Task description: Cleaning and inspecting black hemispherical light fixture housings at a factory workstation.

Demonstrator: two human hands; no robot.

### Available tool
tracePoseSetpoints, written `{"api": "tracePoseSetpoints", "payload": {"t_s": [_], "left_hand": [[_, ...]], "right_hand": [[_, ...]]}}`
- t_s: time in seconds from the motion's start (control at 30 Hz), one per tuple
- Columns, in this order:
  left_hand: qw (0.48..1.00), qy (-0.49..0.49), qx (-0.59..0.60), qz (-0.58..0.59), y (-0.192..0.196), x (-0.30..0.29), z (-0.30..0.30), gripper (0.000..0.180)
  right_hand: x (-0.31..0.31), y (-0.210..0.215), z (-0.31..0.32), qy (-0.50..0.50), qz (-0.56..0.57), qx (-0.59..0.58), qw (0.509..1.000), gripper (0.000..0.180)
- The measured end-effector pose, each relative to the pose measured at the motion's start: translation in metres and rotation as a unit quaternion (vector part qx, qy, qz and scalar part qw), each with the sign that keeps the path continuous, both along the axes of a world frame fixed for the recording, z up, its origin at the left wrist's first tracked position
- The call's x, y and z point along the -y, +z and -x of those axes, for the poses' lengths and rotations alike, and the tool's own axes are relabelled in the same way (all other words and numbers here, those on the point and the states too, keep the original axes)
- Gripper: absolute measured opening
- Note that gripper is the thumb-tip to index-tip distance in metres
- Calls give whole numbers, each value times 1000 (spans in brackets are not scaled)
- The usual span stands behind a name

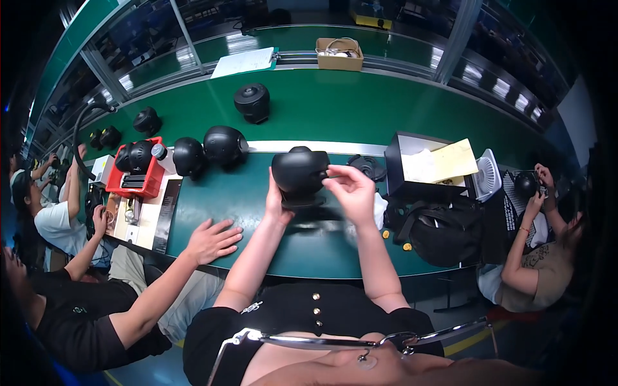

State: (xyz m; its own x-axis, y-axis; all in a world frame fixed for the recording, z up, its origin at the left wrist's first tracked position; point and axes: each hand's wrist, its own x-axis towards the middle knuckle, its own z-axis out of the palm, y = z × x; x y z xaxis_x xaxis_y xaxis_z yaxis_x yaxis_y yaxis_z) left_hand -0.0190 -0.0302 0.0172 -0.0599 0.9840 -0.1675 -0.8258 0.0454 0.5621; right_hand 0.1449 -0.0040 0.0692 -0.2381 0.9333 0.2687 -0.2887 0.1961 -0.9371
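A black, rounded device [297, 172] with a smooth shell and a small raised cap is held up over the green bench. My left hand [276, 197] is closed around its left side and underside. My right hand [352, 192] is at the device's right edge, thumb and fingertips drawn together in a pinch. Whether a small part sits between those fingertips cannot be made out. Similar black round units, one at the left [188, 157] and a larger one [224, 145], stand nearby. A further unit [252, 101] stands farther back on the green belt.
At left are a red bin [154, 179] with black units and a co-worker's hand [214, 241] resting on the bench. On the right lie a black box [400, 168] with papers, a white fan [487, 175] and a black bag [444, 235]. A cardboard box [339, 62] stands behind.
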Motion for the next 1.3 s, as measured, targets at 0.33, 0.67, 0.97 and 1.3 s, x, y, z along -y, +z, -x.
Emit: {"api": "tracePoseSetpoints", "payload": {"t_s": [0.33, 0.67, 0.97, 1.3], "left_hand": [[961, -260, 25, 89, 29, 19, -2, 85], [749, 175, -612, -182, 18, 26, -21, 99], [752, 182, -607, -182, 23, 30, -23, 77], [785, 236, -550, -157, 24, 33, -28, 41]], "right_hand": [[-18, -53, -16, 210, 115, -165, 957, 97], [0, -56, 8, 239, 300, -293, 876, 74], [1, -55, 8, 251, 288, -300, 874, 74], [6, -58, 11, 264, 313, -293, 864, 75]]}}
